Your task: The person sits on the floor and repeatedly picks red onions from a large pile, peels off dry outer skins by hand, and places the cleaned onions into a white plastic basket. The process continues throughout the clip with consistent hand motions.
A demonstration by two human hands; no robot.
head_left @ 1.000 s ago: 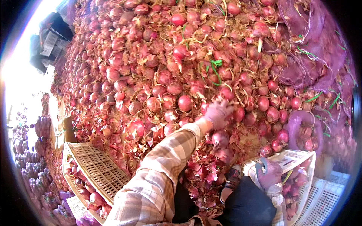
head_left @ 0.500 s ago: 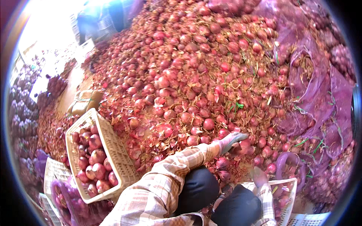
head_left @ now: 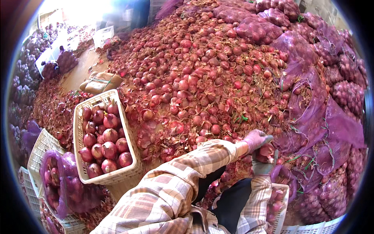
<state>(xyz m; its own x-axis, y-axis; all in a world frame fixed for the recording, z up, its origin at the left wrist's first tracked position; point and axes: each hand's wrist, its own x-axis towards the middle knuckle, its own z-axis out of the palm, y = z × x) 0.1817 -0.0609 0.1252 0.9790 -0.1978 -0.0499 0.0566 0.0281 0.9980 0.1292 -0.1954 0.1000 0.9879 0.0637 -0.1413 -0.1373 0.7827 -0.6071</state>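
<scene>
My left hand (head_left: 257,139), in a pink glove with grey fingertips, is closed at the top of a red onion (head_left: 266,151). My right hand (head_left: 261,165), in a grey glove, grips that onion from below. Beneath both hands lies the spread of loose onions and dry skins (head_left: 202,93). A white crate with onions (head_left: 277,202) is beside my right forearm. A purple mesh sack (head_left: 319,113) lies flattened to the right of my hands.
At left are a cream crate of onions (head_left: 130,154), a mesh bag of onions (head_left: 70,183), other crates (head_left: 46,146) and a brown bundle (head_left: 100,82). Filled sacks (head_left: 346,97) are stacked along the right. An indistinct dark figure (head_left: 138,15) is at the back.
My view has swung up and left, showing more of the crate and back. My right hand has left the right crate's rim, and both hands have come together round an onion.
</scene>
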